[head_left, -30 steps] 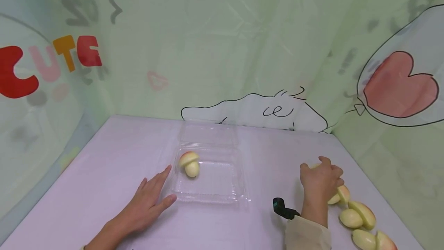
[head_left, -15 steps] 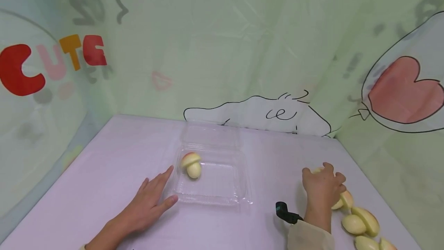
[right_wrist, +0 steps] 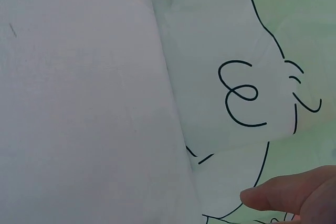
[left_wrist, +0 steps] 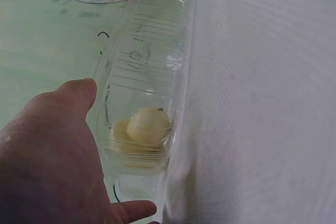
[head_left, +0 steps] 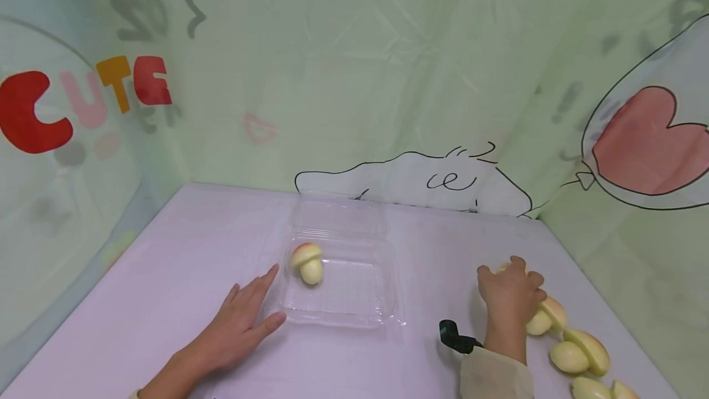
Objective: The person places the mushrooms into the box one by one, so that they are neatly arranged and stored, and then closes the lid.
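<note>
Head | left hand (head_left: 240, 325): extended beside box (head_left: 354, 291) | right hand (head_left: 511, 294): grips pale piece (head_left: 503, 267)

Bare left hand (head_left: 240, 328) outstretched, bare right hand (head_left: 512, 294) arched.
The left grip has straight fingers, its thumb (head_left: 271, 323) spread well apart on the side nearer the right hand; behind it trails a bare left forearm (head_left: 174, 374). Well apart to its right, the right grip shows bent fingers, back of the hand uppermost, fingertips partly hidden; behind that grip come a bare right wrist (head_left: 506, 343) and a beige cloth sleeve (head_left: 495, 375).
</note>
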Demonstrator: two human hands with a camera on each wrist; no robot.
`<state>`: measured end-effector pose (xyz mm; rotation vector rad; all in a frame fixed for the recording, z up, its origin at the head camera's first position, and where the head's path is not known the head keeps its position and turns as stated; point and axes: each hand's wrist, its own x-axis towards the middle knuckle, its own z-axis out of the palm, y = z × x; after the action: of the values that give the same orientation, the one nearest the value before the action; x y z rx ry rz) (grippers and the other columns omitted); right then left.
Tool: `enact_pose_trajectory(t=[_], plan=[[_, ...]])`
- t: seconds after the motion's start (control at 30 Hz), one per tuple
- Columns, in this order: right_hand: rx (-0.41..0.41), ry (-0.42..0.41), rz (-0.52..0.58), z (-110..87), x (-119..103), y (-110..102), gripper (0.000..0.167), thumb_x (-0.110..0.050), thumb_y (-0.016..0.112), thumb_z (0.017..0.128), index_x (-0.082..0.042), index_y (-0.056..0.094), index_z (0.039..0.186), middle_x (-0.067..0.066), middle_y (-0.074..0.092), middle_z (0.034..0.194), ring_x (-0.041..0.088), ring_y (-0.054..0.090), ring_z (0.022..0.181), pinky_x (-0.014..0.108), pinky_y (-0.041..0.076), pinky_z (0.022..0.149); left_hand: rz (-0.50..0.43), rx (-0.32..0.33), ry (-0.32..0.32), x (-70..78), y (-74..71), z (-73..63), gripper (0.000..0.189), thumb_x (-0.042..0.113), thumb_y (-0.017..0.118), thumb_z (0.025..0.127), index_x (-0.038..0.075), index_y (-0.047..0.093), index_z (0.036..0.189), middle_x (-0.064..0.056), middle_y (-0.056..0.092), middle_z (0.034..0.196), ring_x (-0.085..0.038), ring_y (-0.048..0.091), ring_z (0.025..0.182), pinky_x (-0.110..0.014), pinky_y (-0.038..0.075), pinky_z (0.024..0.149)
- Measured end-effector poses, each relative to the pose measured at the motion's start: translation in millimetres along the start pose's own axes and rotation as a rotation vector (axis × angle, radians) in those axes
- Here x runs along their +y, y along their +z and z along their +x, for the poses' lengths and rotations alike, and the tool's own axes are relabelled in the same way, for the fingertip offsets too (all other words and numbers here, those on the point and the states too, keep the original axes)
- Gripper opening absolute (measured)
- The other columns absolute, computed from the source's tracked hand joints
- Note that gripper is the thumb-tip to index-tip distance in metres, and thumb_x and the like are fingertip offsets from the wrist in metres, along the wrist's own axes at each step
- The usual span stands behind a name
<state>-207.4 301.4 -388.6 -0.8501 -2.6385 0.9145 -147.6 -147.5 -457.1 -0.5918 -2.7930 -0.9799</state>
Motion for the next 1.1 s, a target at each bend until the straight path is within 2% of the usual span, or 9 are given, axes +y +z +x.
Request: enact_pose_trajectory(t=[0.23, 0.43, 0.63, 0.87, 1.1], plan=[[-0.017, -0.050, -0.012, 5.8, -6.3, 4.7, 0.073, -0.023, 0.053, 0.092, 0.014, 0.028, 0.150, 0.051, 0.019, 0.145, 0.071, 0.031, 0.121, 0.071, 0.030, 0.101, -0.002, 0.007, 0.002, -0.3, -0.8, -1.4, 0.074, 0.047, 0.056, 0.105, 0.024, 0.021, 0.167, -0.009, 0.041, 0.164, -0.044, 0.040, 0.148, -0.073, 0.017, 0.118], [0.014, -0.073, -0.015, 11.2, -10.8, 6.4, 0.068, -0.017, 0.055, 0.090, 0.015, 0.032, 0.146, 0.048, 0.021, 0.141, 0.068, 0.035, 0.117, 0.068, 0.033, 0.098, 0.006, 0.014, 0.006, -0.1, -0.9, -0.7, 0.075, 0.047, 0.056, 0.105, 0.024, 0.021, 0.167, -0.008, 0.041, 0.164, -0.043, 0.040, 0.149, -0.072, 0.018, 0.118], [0.047, -0.081, 0.001, 17.0, -6.0, 9.6, 0.067, -0.008, 0.057, 0.087, 0.016, 0.034, 0.145, 0.045, 0.022, 0.141, 0.065, 0.033, 0.120, 0.067, 0.036, 0.096, 0.017, 0.020, 0.012, 1.2, -1.1, 0.6, 0.074, 0.047, 0.056, 0.105, 0.023, 0.023, 0.166, -0.008, 0.042, 0.163, -0.042, 0.041, 0.148, -0.073, 0.019, 0.117], [0.083, -0.107, 0.008, 21.4, 2.6, 12.5, 0.058, -0.002, 0.052, 0.084, 0.016, 0.042, 0.138, 0.045, 0.024, 0.143, 0.065, 0.032, 0.124, 0.069, 0.036, 0.096, 0.019, 0.016, 0.018, 1.2, -1.0, 0.7, 0.074, 0.047, 0.056, 0.105, 0.024, 0.022, 0.167, -0.007, 0.043, 0.163, -0.038, 0.041, 0.149, -0.073, 0.020, 0.117], [0.092, -0.108, 0.039, 25.5, 8.0, 14.3, 0.056, 0.000, 0.048, 0.084, 0.012, 0.043, 0.138, 0.045, 0.025, 0.141, 0.065, 0.033, 0.121, 0.068, 0.036, 0.095, 0.012, 0.013, 0.009, 0.4, -0.4, 0.4, 0.075, 0.048, 0.056, 0.105, 0.023, 0.022, 0.166, -0.008, 0.042, 0.163, -0.040, 0.041, 0.149, -0.073, 0.019, 0.117]])
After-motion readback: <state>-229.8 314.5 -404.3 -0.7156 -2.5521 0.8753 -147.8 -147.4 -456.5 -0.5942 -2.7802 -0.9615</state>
